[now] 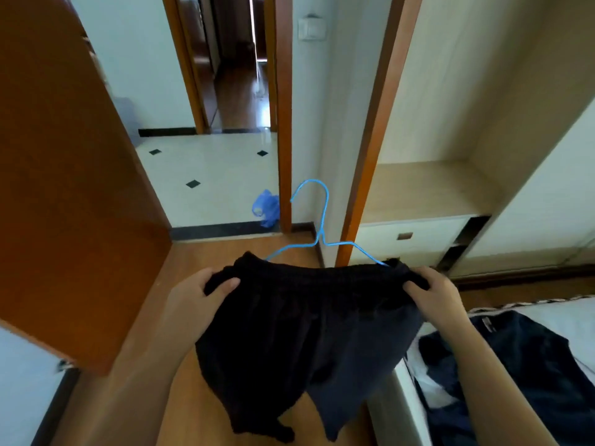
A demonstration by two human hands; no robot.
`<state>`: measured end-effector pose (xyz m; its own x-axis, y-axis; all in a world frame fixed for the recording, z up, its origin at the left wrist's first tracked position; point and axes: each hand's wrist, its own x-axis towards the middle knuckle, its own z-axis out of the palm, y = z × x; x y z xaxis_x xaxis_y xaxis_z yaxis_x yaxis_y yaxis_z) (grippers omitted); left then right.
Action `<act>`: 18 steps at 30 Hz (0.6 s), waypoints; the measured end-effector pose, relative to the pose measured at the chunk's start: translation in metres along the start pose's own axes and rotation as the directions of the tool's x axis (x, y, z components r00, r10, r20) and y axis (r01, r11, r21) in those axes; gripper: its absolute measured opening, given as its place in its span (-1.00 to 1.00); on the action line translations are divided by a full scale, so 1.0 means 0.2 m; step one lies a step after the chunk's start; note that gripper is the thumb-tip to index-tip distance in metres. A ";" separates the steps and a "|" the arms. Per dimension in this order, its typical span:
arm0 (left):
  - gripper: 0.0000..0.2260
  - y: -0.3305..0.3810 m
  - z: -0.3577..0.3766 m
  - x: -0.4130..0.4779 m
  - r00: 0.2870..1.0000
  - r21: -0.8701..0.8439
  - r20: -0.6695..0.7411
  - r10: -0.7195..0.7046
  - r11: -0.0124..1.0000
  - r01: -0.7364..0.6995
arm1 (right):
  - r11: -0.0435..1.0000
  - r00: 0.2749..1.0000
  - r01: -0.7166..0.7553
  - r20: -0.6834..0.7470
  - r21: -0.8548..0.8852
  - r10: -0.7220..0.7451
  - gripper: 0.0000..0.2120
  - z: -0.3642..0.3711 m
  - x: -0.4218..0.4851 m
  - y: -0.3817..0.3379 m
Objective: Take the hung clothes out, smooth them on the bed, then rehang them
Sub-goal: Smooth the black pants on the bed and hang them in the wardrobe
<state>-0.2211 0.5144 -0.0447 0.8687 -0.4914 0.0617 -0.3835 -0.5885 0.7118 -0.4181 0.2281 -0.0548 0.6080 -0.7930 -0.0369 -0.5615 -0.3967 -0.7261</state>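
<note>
The black shorts [299, 333] hang between both hands, waistband stretched crosswise on the blue hanger [322, 233]. The left hand [196, 297] and right hand [434, 291] each close their grip on one waistband end. The open wardrobe [450, 188] lies ahead-right, nearer the right hand.

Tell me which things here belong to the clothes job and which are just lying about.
Job: black shorts, blue hanger, left hand, right hand, dark clothes on the bed, open wardrobe.

Lying about: blue bag on the tiled floor.
</note>
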 end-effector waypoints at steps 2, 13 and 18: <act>-0.74 0.07 0.02 0.27 0.998 0.002 -0.005 0.063 0.998 -0.063 | 1.000 0.999 -0.010 -0.046 0.010 0.010 -0.91 -0.02 0.21 -0.06; -0.68 0.62 0.33 1.54 0.871 -0.082 -0.068 0.486 0.868 -0.490 | 0.997 0.908 -0.064 -0.417 -0.045 0.039 -0.91 -0.30 1.11 -0.22; -0.44 0.95 0.65 1.80 0.801 -0.173 -0.079 0.593 0.784 -0.597 | 0.974 0.914 -0.149 -0.401 -0.172 0.069 -0.83 -0.58 1.25 -0.08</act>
<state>-0.0229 0.1425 0.0225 0.4933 -0.6924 0.5266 -0.7649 -0.0570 0.6416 -0.3222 -0.0185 0.0274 0.2916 -0.9373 0.1910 -0.7338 -0.3473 -0.5839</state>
